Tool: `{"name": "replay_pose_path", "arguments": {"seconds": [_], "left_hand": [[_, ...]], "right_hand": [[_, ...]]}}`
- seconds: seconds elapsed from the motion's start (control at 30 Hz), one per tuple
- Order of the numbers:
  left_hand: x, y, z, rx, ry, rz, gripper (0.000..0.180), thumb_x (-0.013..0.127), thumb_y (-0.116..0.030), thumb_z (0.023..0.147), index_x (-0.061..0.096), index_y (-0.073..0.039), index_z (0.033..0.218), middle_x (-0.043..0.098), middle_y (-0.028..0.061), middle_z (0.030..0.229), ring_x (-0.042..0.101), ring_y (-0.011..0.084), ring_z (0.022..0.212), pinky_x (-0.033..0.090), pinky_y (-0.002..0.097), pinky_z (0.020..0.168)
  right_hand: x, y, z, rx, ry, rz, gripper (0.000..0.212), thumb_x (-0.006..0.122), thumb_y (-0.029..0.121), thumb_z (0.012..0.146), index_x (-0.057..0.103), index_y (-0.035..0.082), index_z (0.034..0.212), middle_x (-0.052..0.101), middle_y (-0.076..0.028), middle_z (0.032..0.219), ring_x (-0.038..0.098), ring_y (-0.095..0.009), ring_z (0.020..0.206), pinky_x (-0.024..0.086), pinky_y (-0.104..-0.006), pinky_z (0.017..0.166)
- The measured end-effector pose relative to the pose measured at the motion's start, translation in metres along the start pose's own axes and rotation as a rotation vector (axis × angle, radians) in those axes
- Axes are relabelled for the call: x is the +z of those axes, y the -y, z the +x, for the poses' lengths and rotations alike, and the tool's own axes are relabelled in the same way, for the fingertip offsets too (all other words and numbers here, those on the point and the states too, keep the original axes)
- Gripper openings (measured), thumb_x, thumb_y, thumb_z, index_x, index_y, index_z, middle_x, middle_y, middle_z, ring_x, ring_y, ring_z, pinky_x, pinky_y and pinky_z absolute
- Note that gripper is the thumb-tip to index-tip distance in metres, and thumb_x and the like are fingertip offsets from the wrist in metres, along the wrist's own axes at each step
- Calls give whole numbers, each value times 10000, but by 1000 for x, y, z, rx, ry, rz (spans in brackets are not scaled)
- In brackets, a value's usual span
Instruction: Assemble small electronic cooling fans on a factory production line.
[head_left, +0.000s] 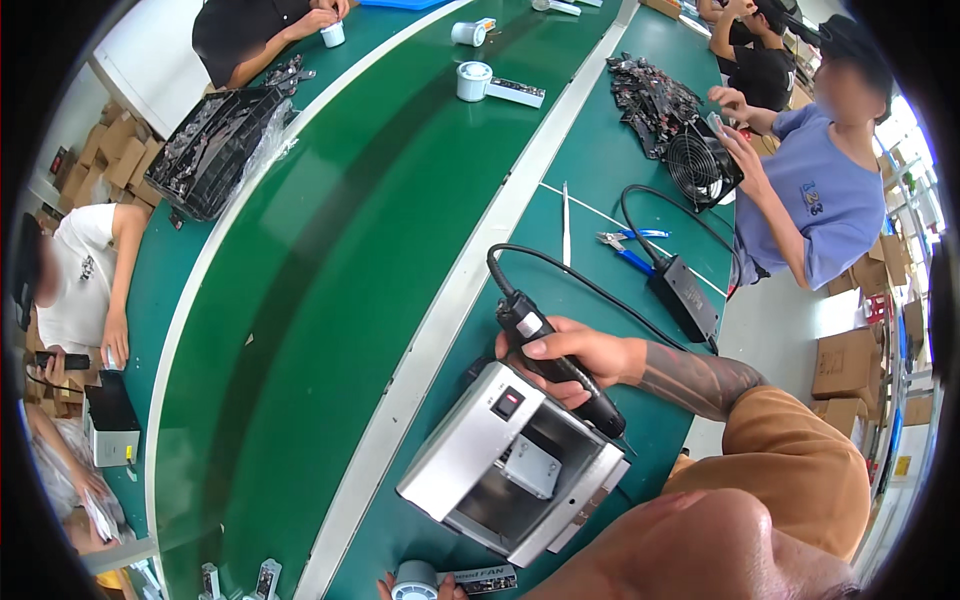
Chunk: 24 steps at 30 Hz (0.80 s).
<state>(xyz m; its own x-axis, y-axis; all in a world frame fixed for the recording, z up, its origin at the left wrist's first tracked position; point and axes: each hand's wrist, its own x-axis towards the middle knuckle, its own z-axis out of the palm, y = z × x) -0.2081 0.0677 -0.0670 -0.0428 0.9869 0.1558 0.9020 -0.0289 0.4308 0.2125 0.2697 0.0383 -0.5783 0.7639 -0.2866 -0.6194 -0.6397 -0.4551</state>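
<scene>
My right hand [585, 352] is wrapped round a black electric screwdriver [560, 372], its cable rising from the back end and its thin bit pointing down to the right. The tool is held over a silver screw feeder [455, 445] with a lit red switch and an open top showing a metal block inside. At the lower edge, my left hand [452, 590] grips a small handheld fan [415, 578] with a round grey-white head. The fan's flat handle [485, 579] points right and shows its inner parts. Most of that hand is cut off by the picture's edge.
A green conveyor belt [300, 330] runs alongside, carrying fan parts [474, 82]. Beyond the screwdriver lie a black power adapter [685, 298], blue-handled cutters [632, 257], a black fan [698, 165] and a heap of dark parts [645, 100]. Co-workers sit around; a black crate [215, 150] stands across.
</scene>
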Motion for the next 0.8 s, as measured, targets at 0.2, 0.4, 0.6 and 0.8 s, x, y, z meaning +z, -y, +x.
{"name": "replay_pose_path", "arguments": {"seconds": [0.2, 0.4, 0.6, 0.8], "left_hand": [[1, -8, -3, -14, 18, -50, 280, 711, -101, 943, 675, -49, 1216, 459, 301, 1393, 525, 458, 1222, 395, 543, 1071], [-17, -19, -1, 15, -18, -55, 224, 738, -84, 927, 710, -49, 1146, 510, 320, 1333, 549, 468, 1183, 406, 553, 1051], [-39, -48, -13, 64, -60, -61, 167, 764, -66, 911, 744, -50, 1076, 561, 340, 1274, 573, 479, 1144, 417, 563, 1031], [-43, -90, 2, 2, -205, -400, 251, 683, -75, 964, 691, -19, 1208, 424, 288, 1437, 522, 433, 1246, 413, 505, 1076]], "right_hand": [[0, 1, 1, 16, 7, 21, 320, 588, 191, 1049, 493, 19, 1303, 581, -120, 842, 504, -111, 524, 393, -258, 372], [-2, 1, 0, -4, 23, 14, 311, 574, 195, 1058, 495, 24, 1306, 579, -122, 839, 496, -110, 511, 392, -258, 375], [-7, -3, 3, 16, 40, 31, 298, 575, 215, 1065, 505, 33, 1291, 571, -102, 841, 497, -109, 516, 373, -257, 379], [-3, 0, 1, -22, 47, -40, 343, 648, 257, 1024, 525, 40, 1259, 578, -84, 804, 498, -103, 515, 374, -253, 386]]}}
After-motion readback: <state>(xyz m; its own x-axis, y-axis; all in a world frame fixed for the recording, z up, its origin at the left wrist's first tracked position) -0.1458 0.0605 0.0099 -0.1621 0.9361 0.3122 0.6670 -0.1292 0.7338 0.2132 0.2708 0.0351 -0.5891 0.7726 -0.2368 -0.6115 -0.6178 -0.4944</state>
